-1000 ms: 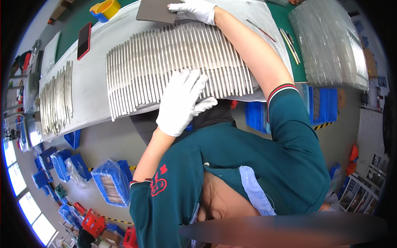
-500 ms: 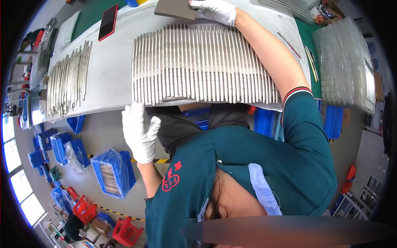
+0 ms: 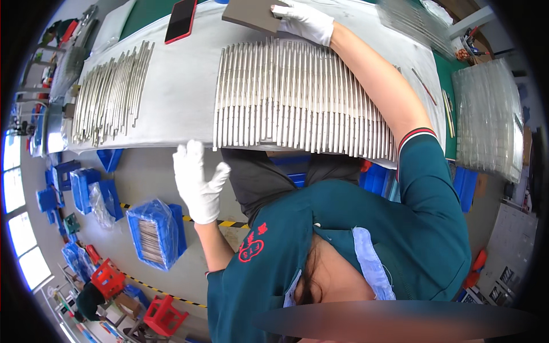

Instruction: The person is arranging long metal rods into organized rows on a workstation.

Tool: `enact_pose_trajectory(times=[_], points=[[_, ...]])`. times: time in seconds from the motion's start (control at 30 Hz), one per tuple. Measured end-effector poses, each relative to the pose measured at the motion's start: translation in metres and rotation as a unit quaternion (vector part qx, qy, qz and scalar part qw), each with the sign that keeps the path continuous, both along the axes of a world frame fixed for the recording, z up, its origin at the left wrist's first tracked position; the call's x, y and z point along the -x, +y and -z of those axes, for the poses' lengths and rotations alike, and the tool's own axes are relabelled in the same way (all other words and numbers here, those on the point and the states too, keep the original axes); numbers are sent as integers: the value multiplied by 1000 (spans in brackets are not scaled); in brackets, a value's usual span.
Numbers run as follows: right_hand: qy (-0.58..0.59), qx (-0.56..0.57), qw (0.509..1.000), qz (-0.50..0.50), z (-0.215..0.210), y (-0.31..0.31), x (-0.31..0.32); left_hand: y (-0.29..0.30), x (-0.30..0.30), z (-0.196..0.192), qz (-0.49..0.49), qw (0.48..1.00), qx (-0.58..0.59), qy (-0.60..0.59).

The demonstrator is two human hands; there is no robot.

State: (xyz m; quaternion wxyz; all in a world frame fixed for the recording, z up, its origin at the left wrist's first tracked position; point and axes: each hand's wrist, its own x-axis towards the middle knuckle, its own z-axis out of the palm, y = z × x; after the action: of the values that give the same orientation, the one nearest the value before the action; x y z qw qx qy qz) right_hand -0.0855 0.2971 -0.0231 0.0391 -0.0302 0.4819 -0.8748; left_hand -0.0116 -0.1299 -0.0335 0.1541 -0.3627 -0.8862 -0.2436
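My right hand [image 3: 306, 23], in a white glove, reaches to the far side of the table and grips the edge of a flat grey-brown block [image 3: 251, 15]. The block lies just beyond a long row of thin silvery metal rods [image 3: 303, 97], side by side and pointing away from me. Off the table's near edge, left of the row's near end, my left hand [image 3: 197, 186] is raised in a white glove. Its fingers are spread and nothing is in it. A looser group of similar rods [image 3: 111, 94] lies at the left of the table.
A white cloth [image 3: 180, 80] covers the table. A red-edged phone [image 3: 180, 22] lies at the far left. On the right are a thin dark stick [image 3: 424, 86] and stacked clear plastic trays [image 3: 489, 117]. A plastic-lined blue crate [image 3: 157, 234] stands on the floor.
The whole view has turned slightly, so the table and rods appear further right. My right hand still grips the block, and my left hand stays spread beside the table edge.
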Motion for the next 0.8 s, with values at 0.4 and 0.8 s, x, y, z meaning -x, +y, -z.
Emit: enact_pose_trajectory(times=[0.4,0.8], points=[[43,-173,983,-39,-6,-35,13,73,39,-1,168,983,48,54],[32,-289,954,72,-39,-68,9,73,50,1,209,976,16,51]])
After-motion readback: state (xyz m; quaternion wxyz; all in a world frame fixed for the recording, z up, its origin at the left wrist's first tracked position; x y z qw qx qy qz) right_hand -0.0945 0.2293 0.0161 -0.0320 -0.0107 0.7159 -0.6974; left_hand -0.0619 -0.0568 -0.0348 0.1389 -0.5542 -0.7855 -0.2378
